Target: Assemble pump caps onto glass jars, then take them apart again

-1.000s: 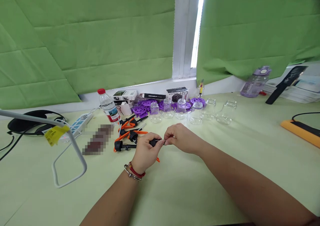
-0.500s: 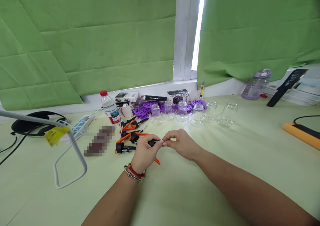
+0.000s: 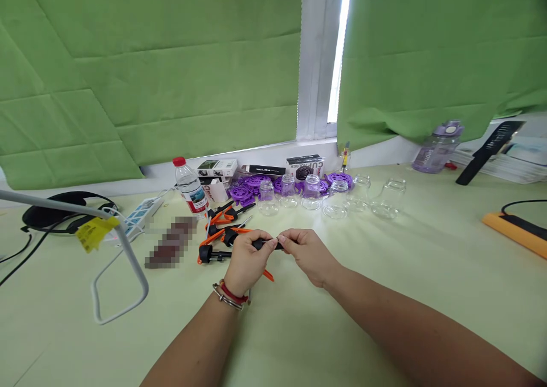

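My left hand, wearing bracelets at its wrist, is closed around a black piece. An orange strip sticks out below that hand; whether it belongs to the held piece I cannot tell. Fingertips of my right hand pinch at the right end of the black piece, almost touching my left thumb. What lies between those fingertips is too small to make out. Just left of my hands lie several similar black parts with orange handles. Several clear glass jars stand in a row beyond.
Purple openwork plastic pieces lie behind the jars, near small boxes. A red-capped water bottle stands at left, by a power strip and a grey metal stand. At right are a purple bottle and an orange-black object.
My right hand has shifted slightly down, its fingers now more bent over the right end of the black piece. My left hand keeps its hold in nearly the same place.
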### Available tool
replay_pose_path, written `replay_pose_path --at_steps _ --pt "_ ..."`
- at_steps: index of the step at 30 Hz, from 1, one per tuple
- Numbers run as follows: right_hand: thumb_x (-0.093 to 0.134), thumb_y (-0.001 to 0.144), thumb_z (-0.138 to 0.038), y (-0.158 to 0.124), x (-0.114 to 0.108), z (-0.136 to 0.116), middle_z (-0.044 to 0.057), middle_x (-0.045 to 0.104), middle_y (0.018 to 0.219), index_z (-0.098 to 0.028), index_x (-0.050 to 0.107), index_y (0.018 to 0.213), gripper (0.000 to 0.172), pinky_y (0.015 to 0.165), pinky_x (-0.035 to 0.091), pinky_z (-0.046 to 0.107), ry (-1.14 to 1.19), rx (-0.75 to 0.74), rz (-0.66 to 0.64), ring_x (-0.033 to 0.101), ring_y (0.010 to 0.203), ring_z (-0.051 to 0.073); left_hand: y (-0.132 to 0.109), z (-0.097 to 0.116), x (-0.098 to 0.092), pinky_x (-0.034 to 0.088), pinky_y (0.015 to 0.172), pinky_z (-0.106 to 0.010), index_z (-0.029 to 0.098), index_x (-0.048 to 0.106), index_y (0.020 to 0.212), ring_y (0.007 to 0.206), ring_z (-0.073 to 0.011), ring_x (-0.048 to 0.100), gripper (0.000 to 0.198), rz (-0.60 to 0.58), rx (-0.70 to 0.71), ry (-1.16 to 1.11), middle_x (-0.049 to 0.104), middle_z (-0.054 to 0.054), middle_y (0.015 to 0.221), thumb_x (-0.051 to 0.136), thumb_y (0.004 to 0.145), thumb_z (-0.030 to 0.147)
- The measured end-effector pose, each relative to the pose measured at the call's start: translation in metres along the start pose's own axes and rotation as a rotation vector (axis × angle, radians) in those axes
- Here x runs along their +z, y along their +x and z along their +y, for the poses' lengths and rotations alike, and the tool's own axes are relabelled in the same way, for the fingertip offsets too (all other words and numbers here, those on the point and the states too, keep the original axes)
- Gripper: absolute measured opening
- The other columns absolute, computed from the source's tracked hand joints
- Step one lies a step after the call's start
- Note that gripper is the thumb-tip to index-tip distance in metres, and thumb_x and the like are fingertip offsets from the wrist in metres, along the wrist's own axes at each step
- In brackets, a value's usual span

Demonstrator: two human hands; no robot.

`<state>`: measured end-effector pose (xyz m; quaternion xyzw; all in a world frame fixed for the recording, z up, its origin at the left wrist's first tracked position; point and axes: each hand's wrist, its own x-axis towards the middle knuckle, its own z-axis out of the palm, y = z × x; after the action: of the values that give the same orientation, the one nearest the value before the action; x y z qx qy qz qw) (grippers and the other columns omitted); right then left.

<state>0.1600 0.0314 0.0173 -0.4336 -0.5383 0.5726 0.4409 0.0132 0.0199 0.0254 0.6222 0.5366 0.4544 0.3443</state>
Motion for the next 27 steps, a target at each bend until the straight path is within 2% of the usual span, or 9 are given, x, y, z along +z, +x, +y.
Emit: replay_pose_path --at_steps 2,7,11,16,21,24,27 --pt "0.057 0.074 -0.037 0.000 0.000 0.000 -0.003 0.049 0.059 -0.016 0.064 0.070 0.022 0.061 0.036 0.026 -0.015 -0.018 -0.008 0.043 0.062 0.012 0.000 0.000 -0.001 0.038 0.043 -0.020 0.014 0.062 0.070 0.043 -0.0085 0.047 0.021 0.004 -0.016 -0.003 0.052 0.002 0.053 0.062 0.072 0.035" --pt "0.058 0.072 -0.029 0.000 -0.003 -0.004 0.002 0.058 0.081 -0.017 0.068 0.072 0.015 0.064 0.041 0.026 -0.118 -0.139 -0.068 0.050 0.071 0.014 0.001 0.003 -0.002 0.035 0.040 -0.019 0.014 0.061 0.071 0.041 -0.0087 0.046 0.023 0.022 -0.063 -0.003 0.050 0.004 0.047 0.062 0.071 0.037" --pt "0.052 0.077 -0.028 -0.001 -0.005 -0.005 0.003 0.056 0.082 -0.018 0.068 0.071 0.020 0.063 0.042 0.026 -0.227 -0.213 -0.118 0.052 0.068 0.013 0.001 0.003 -0.002 0.035 0.041 -0.019 0.014 0.061 0.070 0.042 -0.0087 0.047 0.023 0.019 -0.046 -0.010 0.052 0.003 0.050 0.063 0.070 0.037" --pt "0.052 0.077 -0.027 -0.001 -0.003 -0.004 0.002 0.056 0.084 -0.019 0.068 0.079 0.017 0.061 0.043 0.026 -0.177 -0.141 -0.122 0.053 0.064 0.012 0.002 0.002 -0.001 0.033 0.040 -0.019 0.015 0.062 0.070 0.040 -0.0088 0.045 0.024 0.021 -0.061 -0.027 0.050 0.004 0.046 0.063 0.069 0.038" --pt "0.062 0.071 -0.028 0.001 0.002 0.000 0.001 0.059 0.077 -0.016 0.062 0.088 0.021 0.067 0.044 0.028 0.065 0.015 -0.046 0.054 0.064 0.011 0.002 -0.001 -0.001 0.038 0.044 -0.020 0.015 0.063 0.069 0.044 -0.0084 0.048 0.021 0.027 -0.017 -0.002 0.056 0.002 0.056 0.063 0.070 0.035" --pt "0.066 0.069 -0.029 0.002 0.003 0.003 -0.001 0.058 0.071 -0.016 0.058 0.082 0.020 0.068 0.044 0.029 0.148 0.015 -0.034 0.055 0.062 0.011 0.002 -0.003 -0.001 0.040 0.046 -0.021 0.015 0.063 0.070 0.045 -0.0085 0.048 0.020 0.030 -0.008 0.011 0.058 0.001 0.059 0.062 0.071 0.034" --pt "0.064 0.072 -0.036 0.003 0.003 0.005 -0.002 0.057 0.066 -0.016 0.058 0.075 0.021 0.070 0.045 0.030 0.120 0.008 -0.043 0.057 0.064 0.012 0.002 -0.003 0.000 0.039 0.045 -0.020 0.015 0.063 0.070 0.044 -0.0087 0.048 0.019 0.030 -0.024 0.021 0.056 0.002 0.056 0.062 0.072 0.034"
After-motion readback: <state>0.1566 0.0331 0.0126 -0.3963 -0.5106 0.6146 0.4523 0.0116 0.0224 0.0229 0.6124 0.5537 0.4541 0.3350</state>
